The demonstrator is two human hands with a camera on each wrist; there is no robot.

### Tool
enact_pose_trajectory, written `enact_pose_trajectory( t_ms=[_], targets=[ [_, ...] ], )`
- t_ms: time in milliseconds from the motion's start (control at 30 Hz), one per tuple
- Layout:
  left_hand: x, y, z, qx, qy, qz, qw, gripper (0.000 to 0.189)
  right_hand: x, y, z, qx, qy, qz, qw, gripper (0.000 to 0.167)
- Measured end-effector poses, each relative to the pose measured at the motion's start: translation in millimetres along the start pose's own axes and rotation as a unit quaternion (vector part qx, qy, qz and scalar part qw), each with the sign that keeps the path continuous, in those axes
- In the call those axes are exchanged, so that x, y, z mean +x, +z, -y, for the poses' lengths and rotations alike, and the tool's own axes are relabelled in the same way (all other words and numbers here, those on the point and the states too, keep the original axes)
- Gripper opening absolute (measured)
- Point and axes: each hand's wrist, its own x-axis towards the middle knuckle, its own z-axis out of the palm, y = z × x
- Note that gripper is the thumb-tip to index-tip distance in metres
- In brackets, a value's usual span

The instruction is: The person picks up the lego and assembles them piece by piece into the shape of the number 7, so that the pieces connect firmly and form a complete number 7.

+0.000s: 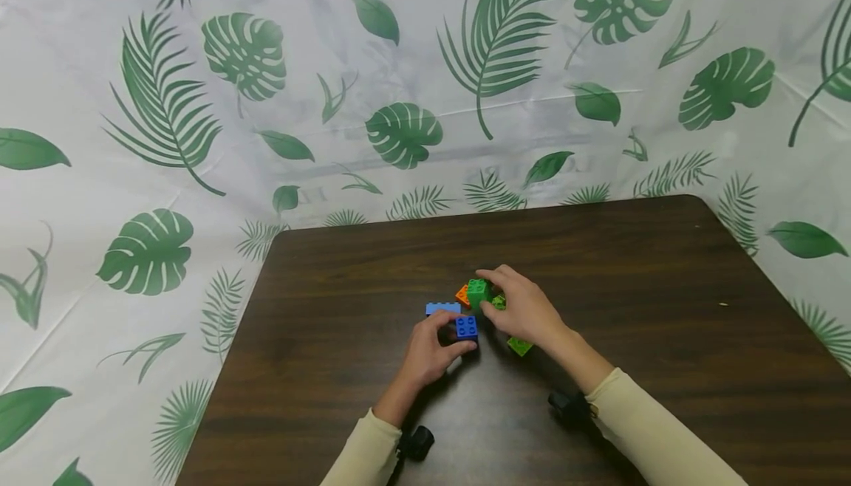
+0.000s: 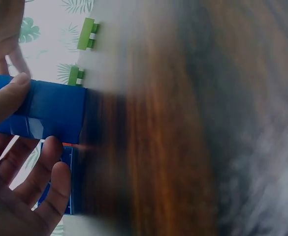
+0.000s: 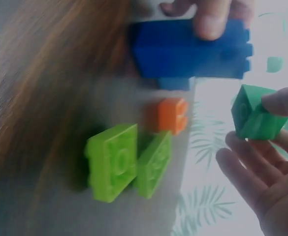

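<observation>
A tall dark blue stack of toy building bricks (image 1: 467,328) is held between the thumb and fingers of my left hand (image 1: 428,353), its studs facing up. In the right wrist view this blue stack stands on or just above the table; I cannot tell which. My right hand (image 1: 525,307) pinches a green brick (image 3: 259,113) raised above the table, beyond the blue stack. Behind the left fingers lies a lighter blue brick (image 1: 442,308). Near the right hand are an orange brick (image 3: 172,115), partly hidden in the head view, and two lime green bricks, one nearer (image 3: 113,162) and one farther (image 3: 155,164).
The dark brown wooden table (image 1: 346,279) extends around the bricks on all sides. A white sheet with green leaf prints (image 1: 399,65) hangs behind it. Black wrist cameras are strapped at the left sleeve (image 1: 375,442) and the right sleeve (image 1: 645,412).
</observation>
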Motion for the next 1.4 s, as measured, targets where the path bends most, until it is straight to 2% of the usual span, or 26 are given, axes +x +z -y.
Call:
enact_pose_trajectory(
  t_ms=[167, 300, 433, 633, 867, 1167, 1300, 1400],
  targets=[
    [1.7, 0.7, 0.3, 0.005, -0.003, 0.004, 1.0, 0.037, 0.3, -7.3, 10.1, 0.051, -0.028, 0.002, 0.9983, 0.046],
    [2.6, -0.4, 0.3, -0.001, -0.005, 0.006, 1.0, 0.035, -3.3, -11.7, 18.5, 0.091, -0.056, 0.027, 0.9938, 0.045],
    [2.2, -1.8, 0.7, -0.007, -0.009, 0.008, 0.9999, 0.032, -8.1, -12.4, 23.3, 0.119, -0.065, 0.056, 0.9892, 0.045],
    [0.8, -1.7, 2.1, -0.021, -0.006, 0.011, 0.9997, 0.032, -12.0, -8.6, 23.9, 0.103, -0.072, 0.074, 0.9893, 0.045],
    [-0.1, 1.9, 3.7, -0.005, 0.011, 0.0, 0.9999, 0.033, -17.0, -7.1, 23.5, 0.094, -0.078, 0.077, 0.9895, 0.045],
    [-2.9, 2.9, 2.8, -0.014, -0.004, 0.008, 0.9999, 0.033, -20.5, -4.5, 23.8, 0.079, -0.076, 0.076, 0.991, 0.044],
    [-5.8, -2.8, -6.5, -0.052, -0.001, 0.032, 0.9981, 0.036, -20.1, -2.4, 23.4, 0.08, -0.077, 0.071, 0.9913, 0.043],
    [-6.3, -11.3, -23.0, -0.122, -0.014, 0.062, 0.9905, 0.036, -19.6, -1.2, 23.1, 0.072, -0.088, 0.059, 0.9918, 0.042]
  ],
)
